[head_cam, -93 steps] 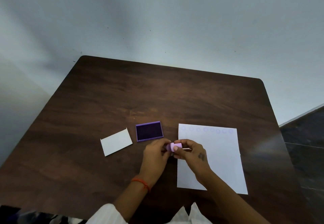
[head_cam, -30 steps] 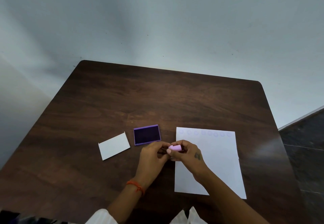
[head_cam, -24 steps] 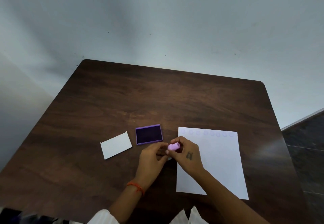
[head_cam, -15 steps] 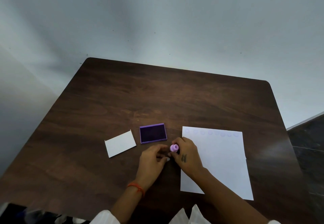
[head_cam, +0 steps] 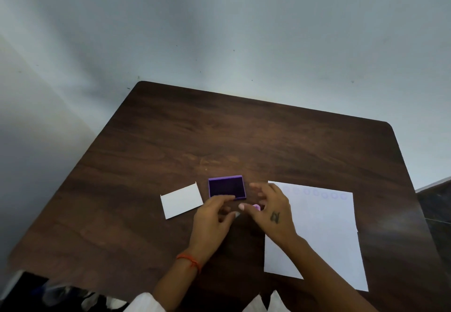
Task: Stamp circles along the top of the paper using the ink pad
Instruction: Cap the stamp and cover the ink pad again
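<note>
A white paper sheet [head_cam: 324, 224] lies on the right of the dark wooden table [head_cam: 219, 141], with a row of faint purple circles [head_cam: 317, 192] along its top edge. The purple ink pad [head_cam: 227, 187] sits open to the left of the sheet. A small pink stamp [head_cam: 256, 207] shows on the table between the pad and the paper, just under my right hand [head_cam: 271, 211], whose fingers are spread. My left hand [head_cam: 212, 221] hovers beside it, fingers loosely apart, its fingertips near the pad's front edge.
A white card or lid [head_cam: 181, 200] lies left of the ink pad. The table's far edge meets a pale wall. A dark floor [head_cam: 436, 204] shows past the table's right edge. A red thread circles my left wrist [head_cam: 189, 260].
Both hands held the pink stamp between them before. Now the fingers of both hands have spread and drawn apart, and the stamp sits low under my right hand.
</note>
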